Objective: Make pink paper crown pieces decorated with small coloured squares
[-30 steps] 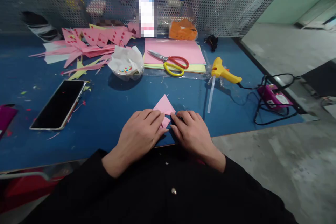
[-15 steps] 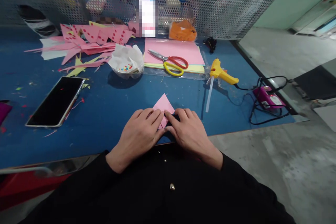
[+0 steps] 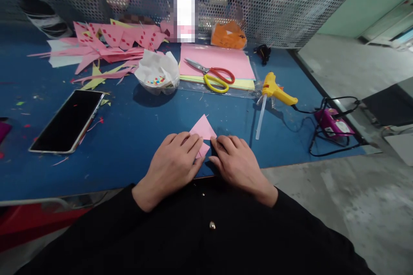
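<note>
Left hand [image 3: 176, 157] over folded pink paper [image 3: 203, 128], whether pinching cannot tell; right hand [image 3: 240, 161] at its right corner, thumb and forefinger parted. Purple box [image 3: 329, 121], well right of both: pale label [image 3: 342, 127], unreadable.

Craft workshop: scissors [image 3: 206, 71], glue gun [image 3: 272, 89]

Scissors [image 3: 207, 70] lie on sheets [image 3: 237, 58] behind the paper piece [image 3: 203, 127], glue gun [image 3: 274, 89] right

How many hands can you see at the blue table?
2. The left hand rests on the folded pink paper, partly covering it. The right hand is at the paper's right corner. I see no others.
</note>
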Demonstrator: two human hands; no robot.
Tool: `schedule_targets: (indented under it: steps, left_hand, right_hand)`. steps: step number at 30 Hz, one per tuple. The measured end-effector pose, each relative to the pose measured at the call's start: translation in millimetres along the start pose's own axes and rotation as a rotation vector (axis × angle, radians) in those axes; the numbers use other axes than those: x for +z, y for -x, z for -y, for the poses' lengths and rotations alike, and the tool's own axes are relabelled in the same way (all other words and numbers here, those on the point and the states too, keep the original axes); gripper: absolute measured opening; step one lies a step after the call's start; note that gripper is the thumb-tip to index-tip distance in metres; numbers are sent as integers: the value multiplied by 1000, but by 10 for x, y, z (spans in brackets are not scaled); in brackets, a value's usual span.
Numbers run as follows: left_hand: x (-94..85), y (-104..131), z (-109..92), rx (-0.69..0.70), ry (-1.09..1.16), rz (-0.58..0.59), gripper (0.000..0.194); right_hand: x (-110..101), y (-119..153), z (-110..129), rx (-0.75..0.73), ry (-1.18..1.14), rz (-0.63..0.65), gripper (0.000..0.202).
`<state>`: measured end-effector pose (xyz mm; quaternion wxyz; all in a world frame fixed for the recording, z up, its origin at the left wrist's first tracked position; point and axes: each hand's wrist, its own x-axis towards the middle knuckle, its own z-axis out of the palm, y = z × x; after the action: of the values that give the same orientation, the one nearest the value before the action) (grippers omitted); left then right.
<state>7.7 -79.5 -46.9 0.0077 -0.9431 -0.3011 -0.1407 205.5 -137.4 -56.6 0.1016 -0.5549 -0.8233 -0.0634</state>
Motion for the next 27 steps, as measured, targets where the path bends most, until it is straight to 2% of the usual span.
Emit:
schedule_targets:
  steps: [5, 12, 16, 21, 27]
  left_hand:
    - [12, 14, 22, 29, -30, -77, 36]
    - [-29, 1, -10, 35, -75, -25, 39]
    - [-11, 2, 16, 25, 4, -71, 40]
    - [15, 34, 58, -81, 82, -146, 36]
    - [-27, 15, 6, -181, 74, -179, 34]
  right_hand:
    - [-26, -49, -52, -12, 5, -16, 31]
    - [-20, -60, -73, -81, 83, 4, 27]
    - [-86, -128, -100, -93, 141, 13, 19]
    - [-172, -267, -85, -144, 240, 50, 15]
    - [-114, -321, -29, -183, 303, -74, 18]
